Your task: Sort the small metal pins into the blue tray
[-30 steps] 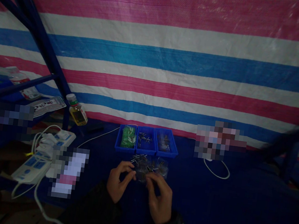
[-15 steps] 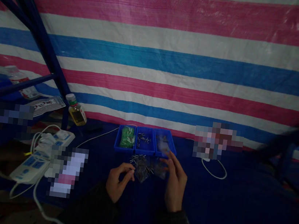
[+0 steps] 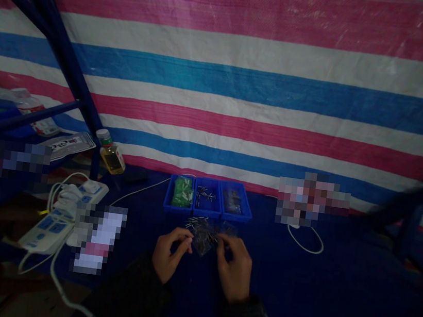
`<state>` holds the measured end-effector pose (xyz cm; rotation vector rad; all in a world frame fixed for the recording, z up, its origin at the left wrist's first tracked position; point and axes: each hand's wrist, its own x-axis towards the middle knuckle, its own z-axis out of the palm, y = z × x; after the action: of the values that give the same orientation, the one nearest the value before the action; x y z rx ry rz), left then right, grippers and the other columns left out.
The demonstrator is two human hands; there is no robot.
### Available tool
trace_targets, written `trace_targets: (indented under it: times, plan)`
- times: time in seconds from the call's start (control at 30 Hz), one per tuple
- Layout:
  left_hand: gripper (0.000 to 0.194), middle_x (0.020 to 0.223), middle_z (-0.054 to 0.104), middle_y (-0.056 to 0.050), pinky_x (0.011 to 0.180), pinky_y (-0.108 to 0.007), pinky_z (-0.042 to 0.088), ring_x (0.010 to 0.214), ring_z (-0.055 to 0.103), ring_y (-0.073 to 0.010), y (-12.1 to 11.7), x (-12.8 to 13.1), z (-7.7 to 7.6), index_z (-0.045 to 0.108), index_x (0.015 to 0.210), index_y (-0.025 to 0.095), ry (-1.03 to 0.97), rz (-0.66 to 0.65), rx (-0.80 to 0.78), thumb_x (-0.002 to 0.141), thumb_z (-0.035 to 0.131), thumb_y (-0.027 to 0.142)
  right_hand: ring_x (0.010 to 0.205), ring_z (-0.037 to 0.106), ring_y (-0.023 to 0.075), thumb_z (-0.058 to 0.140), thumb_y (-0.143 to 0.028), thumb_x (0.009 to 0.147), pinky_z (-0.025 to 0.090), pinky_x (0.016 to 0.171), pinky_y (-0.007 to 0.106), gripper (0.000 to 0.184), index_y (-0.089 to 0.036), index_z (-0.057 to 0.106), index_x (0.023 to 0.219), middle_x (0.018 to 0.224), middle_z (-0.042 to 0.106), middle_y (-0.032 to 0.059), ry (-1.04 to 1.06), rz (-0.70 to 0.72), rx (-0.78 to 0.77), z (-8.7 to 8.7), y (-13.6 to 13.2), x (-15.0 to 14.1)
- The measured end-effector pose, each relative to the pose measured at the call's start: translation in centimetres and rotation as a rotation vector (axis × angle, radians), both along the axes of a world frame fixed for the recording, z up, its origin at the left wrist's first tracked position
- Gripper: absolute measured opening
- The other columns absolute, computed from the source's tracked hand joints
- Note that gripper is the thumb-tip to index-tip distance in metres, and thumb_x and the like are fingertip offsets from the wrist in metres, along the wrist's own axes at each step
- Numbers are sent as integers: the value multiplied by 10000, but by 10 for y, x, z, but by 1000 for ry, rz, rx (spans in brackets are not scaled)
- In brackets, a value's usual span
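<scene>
A small clear plastic bag (image 3: 203, 243) lies crumpled on a dark blue sheet (image 3: 297, 279), with short metal pins (image 3: 195, 224) with dark ends scattered along its upper edge and more showing through it; the light is too dim to count them. The bag lies between the hands, just below a row of three blue plastic bins (image 3: 208, 197). The left hand (image 3: 170, 253) has its thumb and fingertips drawn together at the bag's left side, and the right hand (image 3: 233, 268) curves in with its fingers at the bag's right side; whether either is pinching the bag or a pin cannot be told. Half a second ago the right hand was raised beside the rightmost bin; now it is down at the bag.
</scene>
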<state>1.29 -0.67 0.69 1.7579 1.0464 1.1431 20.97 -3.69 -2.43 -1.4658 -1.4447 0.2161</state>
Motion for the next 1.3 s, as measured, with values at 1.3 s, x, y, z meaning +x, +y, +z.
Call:
trace_targets:
  times: [1.3]
  plan:
    - [131, 723, 713, -11, 716, -264, 511, 693, 688, -161, 2, 1, -4, 696, 972, 174, 35, 0, -6, 981, 588, 248, 1085, 580, 282, 552, -159, 976, 407, 910, 448, 202, -247, 717, 1053, 1117, 749, 43, -381, 148, -78, 8, 19, 4]
